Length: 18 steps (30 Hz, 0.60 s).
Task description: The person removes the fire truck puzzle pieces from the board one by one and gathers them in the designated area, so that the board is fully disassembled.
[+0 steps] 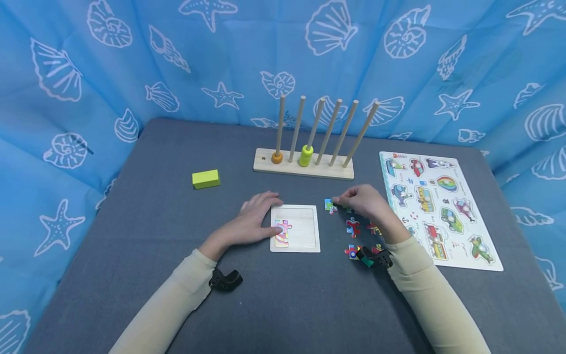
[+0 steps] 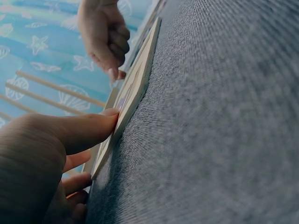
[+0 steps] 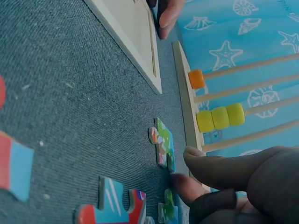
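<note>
A square wooden puzzle tray [image 1: 305, 236] lies on the table, with joined pink and yellow jigsaw pieces [image 1: 281, 239] along its left side. My left hand [image 1: 252, 221] holds the tray by its left side; its thumb [image 2: 96, 130] is on top and its fingers are at the edge. Right of the tray, my right hand [image 1: 360, 200] is at a blue-green jigsaw piece [image 1: 329, 206] lying on the table. In the right wrist view, that piece [image 3: 163, 144] is beside the index fingertip, and a gap shows between thumb and index finger.
More jigsaw pieces [image 1: 353, 227] lie under and near my right forearm. A peg stand [image 1: 305, 169] with orange and yellow-green beads is at the back. A vehicle picture board [image 1: 464, 236] lies to the right, a yellow-green block [image 1: 206, 179] to the left.
</note>
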Each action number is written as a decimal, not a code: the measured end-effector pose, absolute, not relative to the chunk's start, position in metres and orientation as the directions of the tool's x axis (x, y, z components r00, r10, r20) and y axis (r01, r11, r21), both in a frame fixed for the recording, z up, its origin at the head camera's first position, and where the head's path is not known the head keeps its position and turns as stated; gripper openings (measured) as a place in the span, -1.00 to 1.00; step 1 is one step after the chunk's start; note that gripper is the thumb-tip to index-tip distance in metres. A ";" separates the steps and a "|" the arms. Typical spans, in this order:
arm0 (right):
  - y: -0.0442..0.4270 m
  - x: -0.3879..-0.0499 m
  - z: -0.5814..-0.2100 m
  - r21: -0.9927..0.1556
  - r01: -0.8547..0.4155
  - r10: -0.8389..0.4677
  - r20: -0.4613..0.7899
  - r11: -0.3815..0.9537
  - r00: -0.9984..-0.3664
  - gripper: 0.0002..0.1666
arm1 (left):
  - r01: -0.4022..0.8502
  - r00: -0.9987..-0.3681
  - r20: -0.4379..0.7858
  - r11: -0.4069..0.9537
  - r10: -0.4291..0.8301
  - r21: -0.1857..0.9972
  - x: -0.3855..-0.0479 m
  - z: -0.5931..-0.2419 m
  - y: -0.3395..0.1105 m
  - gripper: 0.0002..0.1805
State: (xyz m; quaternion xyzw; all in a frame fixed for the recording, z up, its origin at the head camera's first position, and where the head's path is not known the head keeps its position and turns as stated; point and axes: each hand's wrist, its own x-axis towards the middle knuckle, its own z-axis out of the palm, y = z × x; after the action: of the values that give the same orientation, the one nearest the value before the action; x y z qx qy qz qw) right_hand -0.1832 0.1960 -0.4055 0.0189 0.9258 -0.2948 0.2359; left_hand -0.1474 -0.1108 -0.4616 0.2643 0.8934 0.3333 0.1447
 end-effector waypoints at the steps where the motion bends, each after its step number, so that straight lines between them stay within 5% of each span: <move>1: 0.195 -0.182 -0.406 -0.527 0.152 -0.106 -0.426 0.836 -0.898 -0.58 | 0.377 -0.818 -0.081 0.637 0.570 0.673 -0.147 -0.462 -0.111 -0.29; 11: 0.175 -0.168 -0.400 -0.500 0.023 -0.130 -0.269 0.865 -0.954 -0.70 | 0.384 -0.811 -0.080 0.631 0.579 0.674 -0.147 -0.461 -0.110 -0.29; 18: 0.126 -0.139 -0.402 -0.523 -0.245 -0.377 -0.160 0.816 -0.912 -0.53 | 0.403 -0.810 -0.054 0.621 0.584 0.672 -0.148 -0.461 -0.112 -0.32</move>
State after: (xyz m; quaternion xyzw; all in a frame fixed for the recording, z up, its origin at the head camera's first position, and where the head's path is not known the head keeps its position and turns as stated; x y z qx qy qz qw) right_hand -0.1387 0.1265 -0.4016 -0.1647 0.9442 -0.2544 0.1292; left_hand -0.1477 -0.1122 -0.4613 0.2775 0.8900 0.3356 0.1348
